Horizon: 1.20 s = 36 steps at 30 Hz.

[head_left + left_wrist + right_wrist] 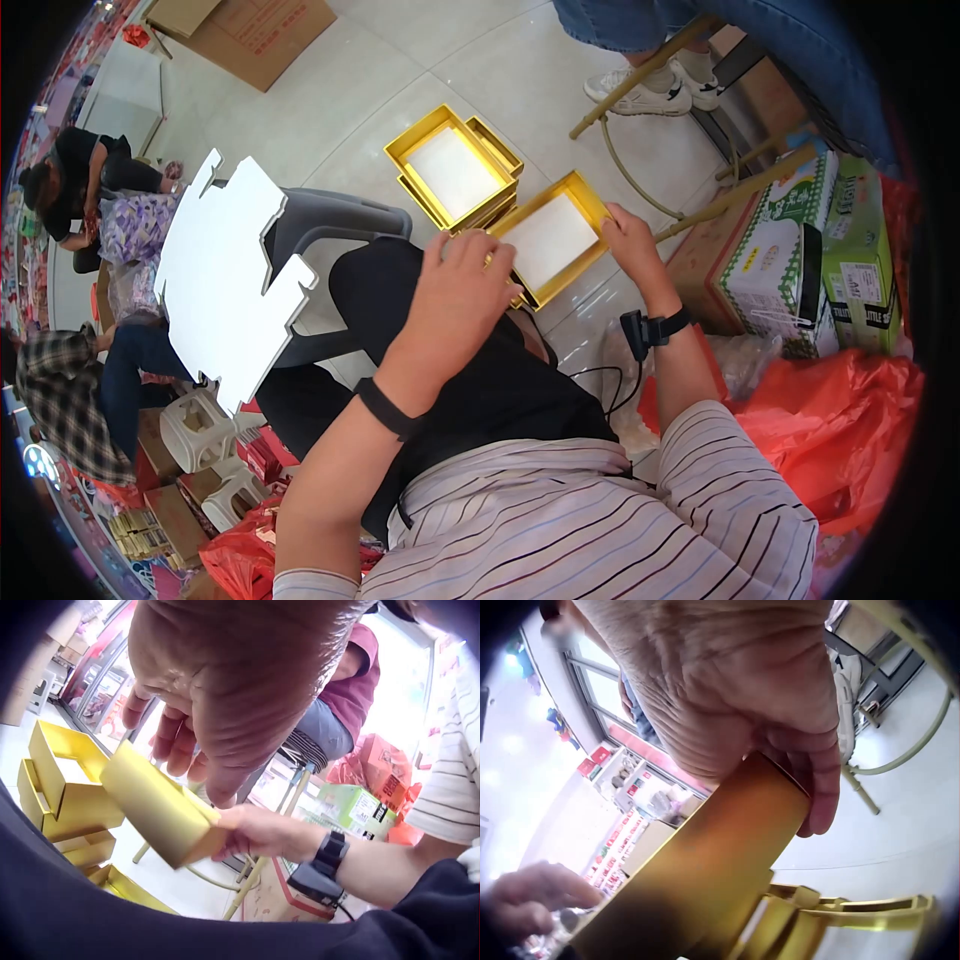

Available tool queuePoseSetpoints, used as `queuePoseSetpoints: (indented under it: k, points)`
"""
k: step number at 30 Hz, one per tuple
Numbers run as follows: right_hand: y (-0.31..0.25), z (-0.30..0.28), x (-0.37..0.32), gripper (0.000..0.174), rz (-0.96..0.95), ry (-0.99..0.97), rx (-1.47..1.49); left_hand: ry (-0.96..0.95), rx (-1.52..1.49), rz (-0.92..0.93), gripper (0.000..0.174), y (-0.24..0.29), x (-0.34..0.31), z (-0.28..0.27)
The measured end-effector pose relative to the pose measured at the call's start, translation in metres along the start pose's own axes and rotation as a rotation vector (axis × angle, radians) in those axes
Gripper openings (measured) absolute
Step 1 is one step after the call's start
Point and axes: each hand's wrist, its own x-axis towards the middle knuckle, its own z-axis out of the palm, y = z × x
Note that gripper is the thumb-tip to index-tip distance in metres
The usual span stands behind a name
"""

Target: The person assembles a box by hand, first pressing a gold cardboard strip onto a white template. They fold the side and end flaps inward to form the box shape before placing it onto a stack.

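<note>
In the head view, a yellow open-topped box (pixel 583 258) with a pale inside bottom is held in front of my knees. My right hand (pixel 633 245) grips its right wall, thumb to one side and fingers to the other; the right wrist view shows the fingers (pixel 821 776) round the wall's end. Loosely bent, my left hand (pixel 462 285) is over the box's near left side. In the left wrist view its fingers (pixel 176 742) hang relaxed beside the box wall (pixel 154 799). Just beyond, yellow boxes (pixel 405 152) are stacked on the floor.
A white board (pixel 225 280) with notched edges covers a grey stool (pixel 340 215) on my left. Cartons (pixel 760 250) and red plastic bags (pixel 830 430) stand at right. Ahead are a metal chair leg (pixel 640 80) and a person's shoes (pixel 640 95). Other people sit at far left.
</note>
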Motion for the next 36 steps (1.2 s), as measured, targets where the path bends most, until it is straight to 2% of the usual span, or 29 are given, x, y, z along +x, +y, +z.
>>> queuePoseSetpoints:
  k: [3, 6, 10, 11, 14, 20, 23, 30, 36]
  points:
    - [0.041, 0.026, -0.009, 0.032, -0.145, 0.089, -0.151, 0.039, 0.053, -0.050, 0.047, -0.020, -0.010, -0.009]
    - [0.053, 0.047, -0.010, 0.030, -0.086, 0.069, -0.176, 0.060, 0.094, -0.102, 0.047, -0.033, -0.019, -0.013]
    - [0.052, 0.064, -0.007, 0.029, -0.098, 0.020, -0.188, 0.059, 0.114, -0.143, 0.044, -0.038, -0.030, -0.012]
    - [0.051, 0.069, -0.007, 0.027, -0.132, 0.061, -0.176, 0.053, 0.111, -0.144, 0.044, -0.039, -0.032, -0.010]
    - [0.052, 0.079, -0.003, 0.029, -0.148, 0.051, -0.206, 0.052, 0.100, -0.151, 0.043, -0.041, -0.037, -0.007]
    - [0.057, 0.084, -0.005, 0.038, -0.047, 0.021, -0.288, 0.077, 0.100, -0.174, 0.043, -0.045, -0.045, -0.009]
    - [0.050, 0.080, -0.006, 0.040, -0.012, 0.068, -0.314, 0.090, 0.098, -0.195, 0.042, -0.047, -0.047, -0.011]
    - [0.035, 0.058, 0.007, 0.040, -0.066, 0.118, -0.218, 0.140, 0.063, -0.257, 0.040, -0.057, -0.063, -0.021]
    - [-0.008, 0.061, 0.025, 0.043, -0.250, 0.128, -0.157, 0.179, 0.035, -0.333, 0.037, -0.055, -0.089, -0.042]
